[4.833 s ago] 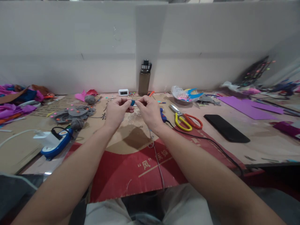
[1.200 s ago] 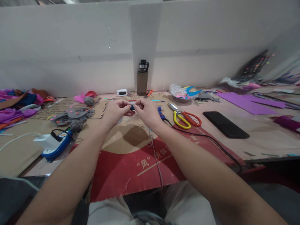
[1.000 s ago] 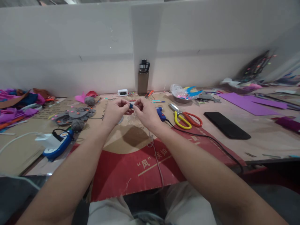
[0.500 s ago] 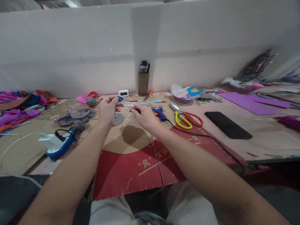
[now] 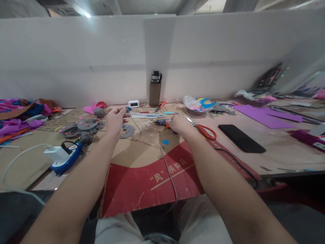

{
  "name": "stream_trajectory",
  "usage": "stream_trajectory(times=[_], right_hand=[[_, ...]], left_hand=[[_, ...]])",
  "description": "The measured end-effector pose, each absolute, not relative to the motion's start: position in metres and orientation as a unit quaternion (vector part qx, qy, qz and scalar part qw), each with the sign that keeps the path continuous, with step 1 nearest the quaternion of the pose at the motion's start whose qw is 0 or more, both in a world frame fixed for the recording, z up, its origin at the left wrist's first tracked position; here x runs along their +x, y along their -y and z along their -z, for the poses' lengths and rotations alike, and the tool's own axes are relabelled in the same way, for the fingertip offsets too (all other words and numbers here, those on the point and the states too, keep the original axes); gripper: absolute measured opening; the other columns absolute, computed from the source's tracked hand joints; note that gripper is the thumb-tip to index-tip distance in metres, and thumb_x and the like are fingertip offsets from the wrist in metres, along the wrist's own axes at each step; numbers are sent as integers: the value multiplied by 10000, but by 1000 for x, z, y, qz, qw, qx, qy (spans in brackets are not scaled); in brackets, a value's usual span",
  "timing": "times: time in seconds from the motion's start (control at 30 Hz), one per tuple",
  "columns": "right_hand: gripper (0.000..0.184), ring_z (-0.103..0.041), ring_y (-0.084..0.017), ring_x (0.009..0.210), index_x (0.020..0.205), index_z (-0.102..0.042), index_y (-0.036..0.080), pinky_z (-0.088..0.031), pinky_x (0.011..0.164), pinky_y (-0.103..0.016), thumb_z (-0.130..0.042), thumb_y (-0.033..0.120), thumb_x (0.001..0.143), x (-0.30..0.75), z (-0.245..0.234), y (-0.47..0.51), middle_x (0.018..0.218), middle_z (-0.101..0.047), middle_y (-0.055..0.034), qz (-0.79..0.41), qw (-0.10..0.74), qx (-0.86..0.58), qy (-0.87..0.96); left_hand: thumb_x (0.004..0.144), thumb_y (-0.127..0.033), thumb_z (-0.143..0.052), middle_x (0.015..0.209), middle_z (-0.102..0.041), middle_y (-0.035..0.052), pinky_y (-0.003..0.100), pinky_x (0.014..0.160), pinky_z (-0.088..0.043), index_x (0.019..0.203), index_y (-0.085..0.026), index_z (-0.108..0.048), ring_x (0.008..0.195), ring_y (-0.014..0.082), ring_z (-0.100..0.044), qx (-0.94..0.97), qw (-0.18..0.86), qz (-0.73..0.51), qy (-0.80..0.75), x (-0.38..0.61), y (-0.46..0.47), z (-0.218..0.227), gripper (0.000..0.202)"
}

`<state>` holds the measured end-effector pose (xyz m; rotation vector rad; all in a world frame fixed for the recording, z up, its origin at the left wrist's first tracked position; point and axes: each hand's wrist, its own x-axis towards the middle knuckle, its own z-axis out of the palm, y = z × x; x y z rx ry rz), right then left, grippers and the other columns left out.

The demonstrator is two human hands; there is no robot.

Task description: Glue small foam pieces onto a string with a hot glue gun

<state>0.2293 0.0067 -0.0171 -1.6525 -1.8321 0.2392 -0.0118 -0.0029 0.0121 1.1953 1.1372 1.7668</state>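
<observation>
My left hand (image 5: pixel 114 119) is raised over the cardboard mat (image 5: pixel 142 154) and pinches a small blue piece (image 5: pixel 128 109) at its fingertips. My right hand (image 5: pixel 180 124) lies further right with its fingers closed round the blue glue gun (image 5: pixel 161 122), whose nozzle end sticks out to the left. The gun's black cord (image 5: pixel 236 162) runs back along my right forearm. Between the hands, a small blue scrap (image 5: pixel 165 142) lies on the mat. A grey felt disc (image 5: pixel 127 130) sits just right of my left hand.
Red-handled scissors (image 5: pixel 206 131) and a black phone (image 5: pixel 241 142) lie right of my right hand. A bottle (image 5: pixel 154 89) and a white clock (image 5: pixel 133 103) stand at the back wall. Grey felt pieces (image 5: pixel 81 125) and a blue device (image 5: pixel 64 157) with a white charger are on the left; purple sheets (image 5: pixel 264 115) are far right.
My hands have come apart. The left kept the small blue piece and drew left; the right moved right and closed on the glue gun. A blue scrap now lies on the mat.
</observation>
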Motion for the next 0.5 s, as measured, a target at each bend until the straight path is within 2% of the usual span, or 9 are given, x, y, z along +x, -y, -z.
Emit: stream_trajectory(times=[0.1,0.17,0.27,0.4,0.5], right_hand=[[173,-584,-244,690,513,-528,187,-386,619,-323,-663,227,613,235,32,-13,613,-601,-131,-115,259,-682,674],[121,-583,-238,656,537,-547,186,-392,595,-321,-640,199,613,233,39,-15,596,-598,-119,-131,265,-685,666],[80,-572,-214,588,631,-594,185,-407,546,-303,-593,260,659,231,41,-17,547,-576,-72,-167,282,-688,647],[164,-573,-171,599,801,-600,177,-438,528,-261,-551,268,675,224,32,-16,666,-615,-46,-219,333,-666,630],[277,-573,-134,633,958,-551,185,-468,550,-242,-480,234,695,212,20,-8,829,-627,-34,-276,434,-592,621]], left_hand=[[636,-272,-646,631,-565,-21,157,383,-341,729,-146,-597,484,58,-512,474,341,-681,-442,-12,3,-11,164],[634,-276,-652,578,-530,-29,157,372,-322,705,-142,-604,452,52,-465,477,339,-680,-441,-12,2,-9,159],[623,-284,-668,540,-504,-34,156,362,-298,681,-138,-604,428,48,-425,472,354,-678,-438,-12,-1,-6,170],[608,-284,-687,571,-523,-22,153,359,-284,688,-135,-608,439,47,-422,461,376,-680,-429,-14,-4,-4,187],[599,-280,-693,561,-517,-23,155,359,-285,667,-135,-597,435,45,-420,445,388,-680,-435,-15,-3,-4,187]])
